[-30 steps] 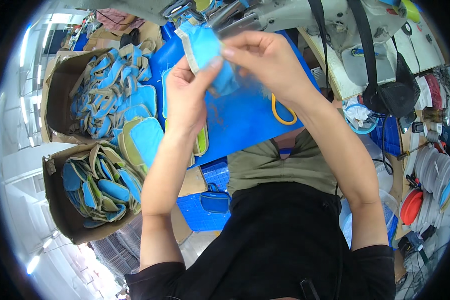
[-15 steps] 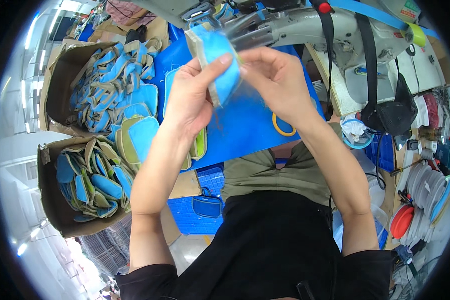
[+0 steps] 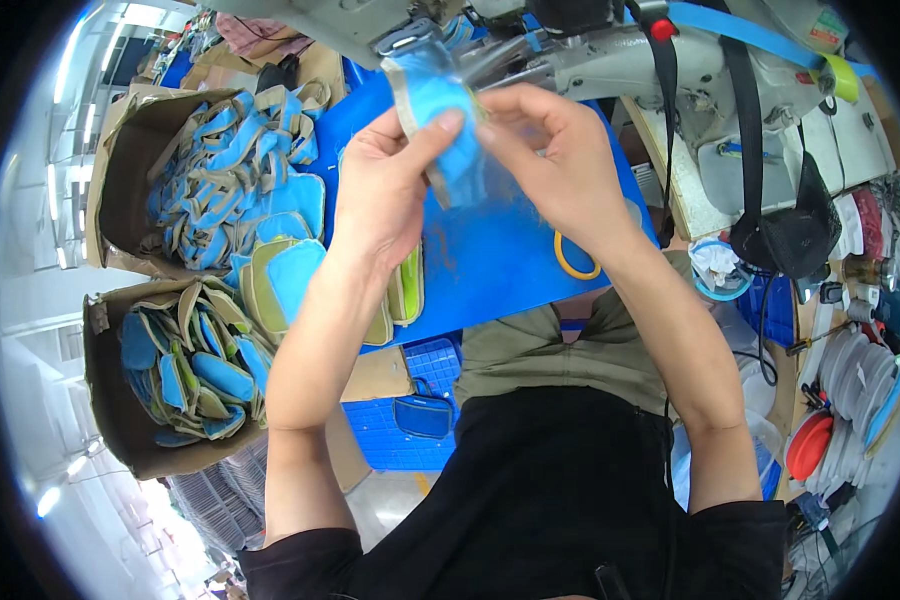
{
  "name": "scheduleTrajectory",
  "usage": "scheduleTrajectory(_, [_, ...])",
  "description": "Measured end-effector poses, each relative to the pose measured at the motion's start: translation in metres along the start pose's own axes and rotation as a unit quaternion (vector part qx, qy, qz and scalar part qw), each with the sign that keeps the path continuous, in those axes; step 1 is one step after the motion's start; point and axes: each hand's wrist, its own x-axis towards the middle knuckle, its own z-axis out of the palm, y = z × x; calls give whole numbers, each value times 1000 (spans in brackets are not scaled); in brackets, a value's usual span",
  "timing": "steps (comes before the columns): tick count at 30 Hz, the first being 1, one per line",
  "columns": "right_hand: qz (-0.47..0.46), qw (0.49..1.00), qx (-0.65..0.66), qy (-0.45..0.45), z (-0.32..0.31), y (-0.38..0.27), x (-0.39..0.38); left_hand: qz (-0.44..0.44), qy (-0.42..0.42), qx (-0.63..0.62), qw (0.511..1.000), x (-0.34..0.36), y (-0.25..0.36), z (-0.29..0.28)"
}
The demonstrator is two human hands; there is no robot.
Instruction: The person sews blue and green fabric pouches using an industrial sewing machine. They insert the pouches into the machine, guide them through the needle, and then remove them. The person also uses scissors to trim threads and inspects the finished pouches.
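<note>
A bright blue fabric piece with beige edging (image 3: 432,95) is held up in front of the sewing machine, blurred by motion. My left hand (image 3: 382,190) closes on its left side, thumb lying across the blue face. On its right edge, my right hand (image 3: 555,150) pinches with thumb and forefinger. Below the hands lies a blue work surface (image 3: 500,265) with lint on it. Beside my left wrist, padded pieces in lime green and beige (image 3: 407,285) lie stacked. The yellow handle of a tool (image 3: 575,262) shows under my right forearm.
A grey sewing machine (image 3: 670,75) spans the far side, with black straps hanging at its right. At the left, one carton (image 3: 120,180) holds blue and beige strips; a nearer carton (image 3: 105,385) holds finished-looking padded pieces. Blue plastic crates (image 3: 380,425) stand below the table.
The fabric piece has turned slightly between my fingers and its lower end looks more blurred. Both hands keep their hold. The whole view has shifted a little.
</note>
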Motion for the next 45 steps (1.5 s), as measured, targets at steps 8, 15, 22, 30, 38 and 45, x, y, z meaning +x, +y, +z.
scheduleTrajectory(8, [-135,989,-62,27,0,26,5,-90,-87,-129,984,3,14,-19])
scheduleTrajectory(15, [-141,989,-19,24,3,27,4,-64,-45,-60,995,-4,8,-7])
scheduleTrajectory(22, [-88,996,-19,25,5,18,0,-8,-23,22,999,-6,4,1])
scheduleTrajectory(30, [-20,998,26,47,10,10,-1,-28,-27,36,999,4,13,-1])
scheduleTrajectory(38, [2,985,103,137,33,9,-10,-93,-34,-10,995,14,18,-14])
scheduleTrajectory(45, [21,982,109,153,43,22,-17,-66,-48,55,995,14,20,-15])
